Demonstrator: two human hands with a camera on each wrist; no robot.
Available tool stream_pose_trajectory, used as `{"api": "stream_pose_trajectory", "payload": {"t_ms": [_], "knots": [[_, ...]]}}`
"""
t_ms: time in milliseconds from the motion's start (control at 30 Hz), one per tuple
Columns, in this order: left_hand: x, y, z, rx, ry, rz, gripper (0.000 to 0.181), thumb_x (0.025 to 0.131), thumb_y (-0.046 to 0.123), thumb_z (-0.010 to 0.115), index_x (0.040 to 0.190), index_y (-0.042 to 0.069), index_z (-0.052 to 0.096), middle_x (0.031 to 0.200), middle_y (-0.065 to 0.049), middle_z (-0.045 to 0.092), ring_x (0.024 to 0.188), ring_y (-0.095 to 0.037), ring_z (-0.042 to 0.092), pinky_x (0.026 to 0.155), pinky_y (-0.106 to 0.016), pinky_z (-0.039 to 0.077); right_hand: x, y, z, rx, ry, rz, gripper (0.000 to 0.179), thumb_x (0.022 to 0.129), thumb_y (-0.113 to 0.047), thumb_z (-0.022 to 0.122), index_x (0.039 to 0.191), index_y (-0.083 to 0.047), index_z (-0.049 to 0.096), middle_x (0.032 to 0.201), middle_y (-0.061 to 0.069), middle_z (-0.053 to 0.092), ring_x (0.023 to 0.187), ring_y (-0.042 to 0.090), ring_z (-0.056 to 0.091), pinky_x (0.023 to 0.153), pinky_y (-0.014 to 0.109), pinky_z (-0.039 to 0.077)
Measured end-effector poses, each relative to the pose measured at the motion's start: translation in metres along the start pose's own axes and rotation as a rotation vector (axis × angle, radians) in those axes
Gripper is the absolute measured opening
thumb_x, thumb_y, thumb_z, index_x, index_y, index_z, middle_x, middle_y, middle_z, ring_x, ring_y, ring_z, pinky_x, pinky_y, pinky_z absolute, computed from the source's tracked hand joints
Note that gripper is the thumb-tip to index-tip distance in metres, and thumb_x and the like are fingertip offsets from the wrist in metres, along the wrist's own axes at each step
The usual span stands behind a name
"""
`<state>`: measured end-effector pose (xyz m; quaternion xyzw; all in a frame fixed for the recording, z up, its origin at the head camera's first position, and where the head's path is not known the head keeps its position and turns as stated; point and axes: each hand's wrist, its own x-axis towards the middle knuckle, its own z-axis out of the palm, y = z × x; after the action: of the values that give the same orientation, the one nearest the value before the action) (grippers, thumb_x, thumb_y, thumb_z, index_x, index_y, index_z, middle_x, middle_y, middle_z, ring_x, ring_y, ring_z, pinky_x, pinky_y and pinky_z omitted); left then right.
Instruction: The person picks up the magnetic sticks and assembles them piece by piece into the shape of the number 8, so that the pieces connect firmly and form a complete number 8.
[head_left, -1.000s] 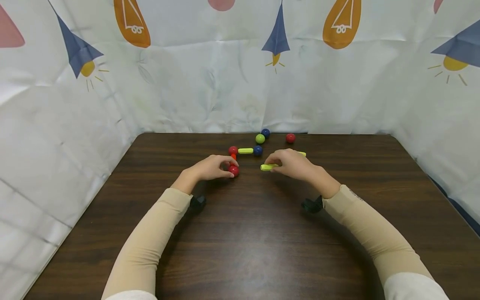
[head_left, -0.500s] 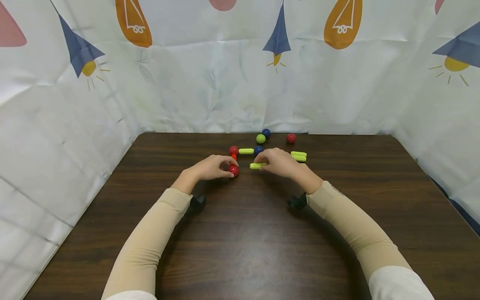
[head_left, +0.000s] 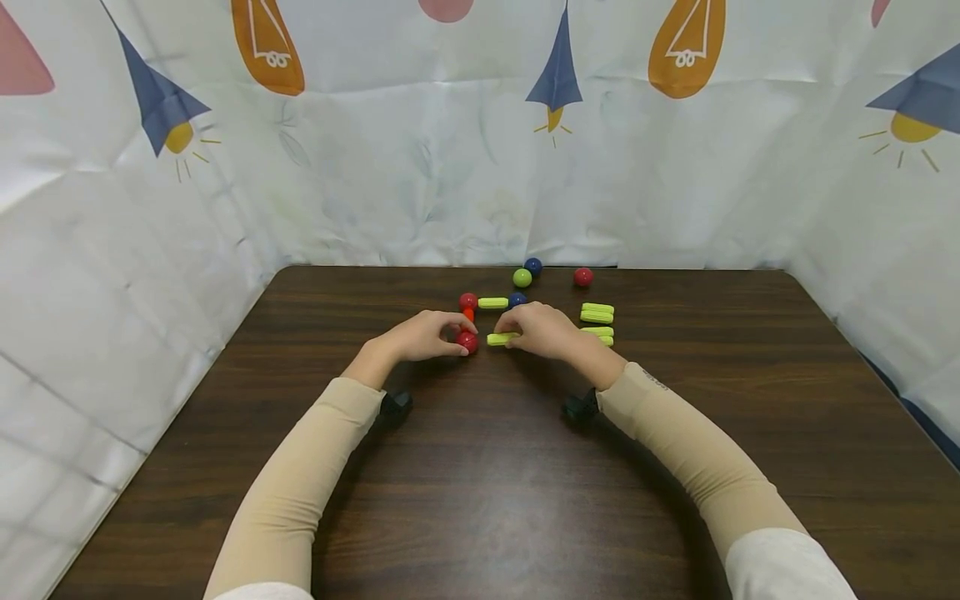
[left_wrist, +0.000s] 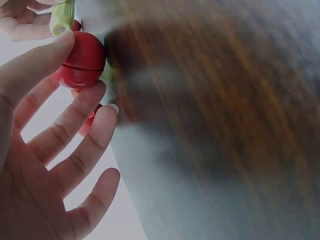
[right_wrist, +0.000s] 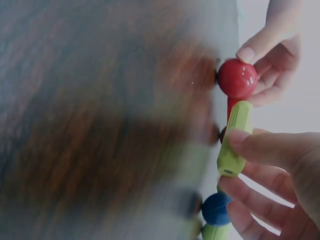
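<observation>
My left hand (head_left: 429,336) holds a red ball (head_left: 467,342) between thumb and fingers. A short red rod (head_left: 468,315) joins this ball to a second red ball (head_left: 468,301) behind it. From there a yellow-green rod (head_left: 492,303) runs right to a blue ball (head_left: 517,300). With thumb and fingertips, my right hand (head_left: 546,331) pinches a loose yellow-green rod (right_wrist: 234,145). In the head view that rod's left end points at the near red ball, with a small gap between them. A hole shows in the rod's end in the left wrist view. Fingers partly hide both held pieces.
Several spare yellow-green rods (head_left: 597,313) lie in pairs just right of my right hand, some partly behind it. A green ball (head_left: 522,277), another blue ball (head_left: 532,267) and a third red ball (head_left: 583,277) rest near the dark table's (head_left: 480,483) back edge.
My right hand has carried the yellow-green rod leftward, close to the near red ball, uncovering the spare rods on the right. The left hand has stayed on its ball.
</observation>
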<state>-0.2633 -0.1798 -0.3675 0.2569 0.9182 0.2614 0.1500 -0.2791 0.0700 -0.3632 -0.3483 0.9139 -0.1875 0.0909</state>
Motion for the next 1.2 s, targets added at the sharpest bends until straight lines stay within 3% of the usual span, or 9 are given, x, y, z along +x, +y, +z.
{"api": "stream_pose_trajectory", "payload": {"t_ms": [533,1200], "knots": [[-0.001,0.001,0.000,-0.011,0.005,0.014,0.035,0.098,0.021,0.073,0.130,0.012,0.067,0.122,-0.011,0.066,0.100,-0.024,0.063,0.093,-0.043,0.051,0.009,-0.006,0.007,-0.024,-0.016,-0.011,0.017,0.094,-0.012,0.076,0.112,-0.012,0.078,0.106,0.000,0.074,0.096,0.019,0.067,0.088,0.040,0.054],[0.001,-0.001,0.001,-0.009,0.007,0.012,0.036,0.097,0.023,0.074,0.130,0.012,0.068,0.123,-0.010,0.067,0.103,-0.025,0.060,0.092,-0.042,0.049,0.009,-0.006,0.012,0.012,-0.019,-0.010,0.023,0.095,-0.012,0.075,0.118,-0.011,0.076,0.115,0.002,0.074,0.105,0.019,0.068,0.092,0.040,0.053]]}}
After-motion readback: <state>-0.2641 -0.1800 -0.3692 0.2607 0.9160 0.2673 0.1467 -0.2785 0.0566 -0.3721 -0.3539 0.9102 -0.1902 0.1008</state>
